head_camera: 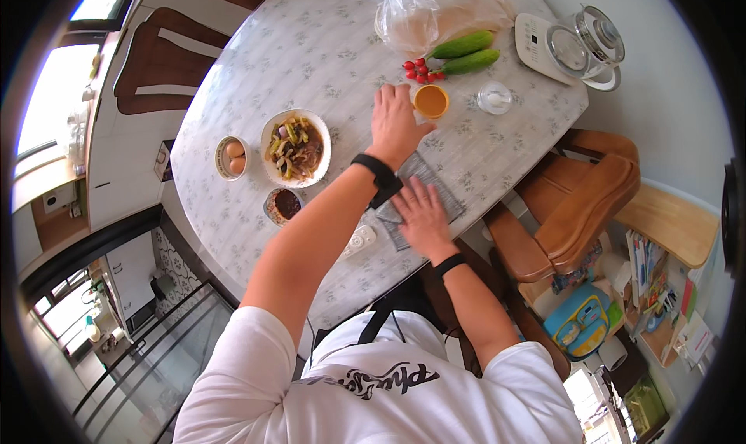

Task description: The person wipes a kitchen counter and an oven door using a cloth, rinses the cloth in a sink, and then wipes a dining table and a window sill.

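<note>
My left hand [397, 122] is stretched over the table, thumb and fingers apart, just left of a round orange-yellow container [431, 101]. Its thumb lies close below the container's rim; whether it touches cannot be told. My right hand [424, 218] rests palm down, fingers spread, on a folded grey cloth [431, 173] near the table's edge. Left of the cloth lies a white remote control [359, 240], partly hidden by my left forearm. Beyond the container are small red tomatoes [419, 71] and two green cucumbers [469, 62]. A clear lidded jar [495, 98] stands to its right.
On the patterned table [344, 53] are a bowl of cooked vegetables [295, 148], a cup of eggs [232, 158] and a bowl of dark sauce [284, 206]. Plastic bags [437, 15] lie behind the cucumbers. A glass kettle [600, 36] stands far right, above a wooden chair [574, 211].
</note>
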`<state>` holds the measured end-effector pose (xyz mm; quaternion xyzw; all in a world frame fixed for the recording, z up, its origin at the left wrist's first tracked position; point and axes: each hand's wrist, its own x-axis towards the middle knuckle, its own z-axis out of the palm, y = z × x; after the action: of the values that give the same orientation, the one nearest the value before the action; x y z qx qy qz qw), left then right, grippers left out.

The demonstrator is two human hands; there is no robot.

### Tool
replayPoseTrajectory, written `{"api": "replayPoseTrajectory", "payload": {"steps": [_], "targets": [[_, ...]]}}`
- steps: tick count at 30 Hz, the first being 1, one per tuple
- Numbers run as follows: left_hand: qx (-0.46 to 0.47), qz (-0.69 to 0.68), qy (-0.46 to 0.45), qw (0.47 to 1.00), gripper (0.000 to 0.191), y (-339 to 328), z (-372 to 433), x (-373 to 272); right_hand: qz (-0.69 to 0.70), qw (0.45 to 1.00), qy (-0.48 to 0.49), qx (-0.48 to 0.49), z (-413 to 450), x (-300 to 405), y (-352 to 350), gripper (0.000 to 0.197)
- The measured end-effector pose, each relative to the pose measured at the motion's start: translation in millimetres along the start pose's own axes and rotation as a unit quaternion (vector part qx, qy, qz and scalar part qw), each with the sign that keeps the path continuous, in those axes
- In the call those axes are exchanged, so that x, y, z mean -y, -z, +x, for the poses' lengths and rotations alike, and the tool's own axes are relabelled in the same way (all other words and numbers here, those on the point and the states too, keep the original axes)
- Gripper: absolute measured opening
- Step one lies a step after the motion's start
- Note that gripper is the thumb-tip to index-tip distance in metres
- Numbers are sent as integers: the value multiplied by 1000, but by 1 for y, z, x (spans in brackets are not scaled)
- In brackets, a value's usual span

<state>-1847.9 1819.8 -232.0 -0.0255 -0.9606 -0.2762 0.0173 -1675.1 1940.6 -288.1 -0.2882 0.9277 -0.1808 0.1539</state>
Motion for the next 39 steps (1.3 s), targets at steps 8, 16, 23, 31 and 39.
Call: {"api": "replayPoseTrajectory", "payload": {"steps": [8,16,23,31,39], "targets": [[195,133,82,968,59,72,-204,38,-110,915,-337,-193,29,-68,17,72],[168,200,103,960,52,68,-296,104,-28,999,29,-13,41,65,-18,74],[115,177,124,970,34,89,-368,135,-64,989,-85,-99,127,39,-9,71],[81,172,192,963,38,113,-440,181,-129,988,79,16,53,168,-64,75],[57,166,216,960,41,139,-478,215,-152,980,-85,-100,-22,72,-50,74]]}}
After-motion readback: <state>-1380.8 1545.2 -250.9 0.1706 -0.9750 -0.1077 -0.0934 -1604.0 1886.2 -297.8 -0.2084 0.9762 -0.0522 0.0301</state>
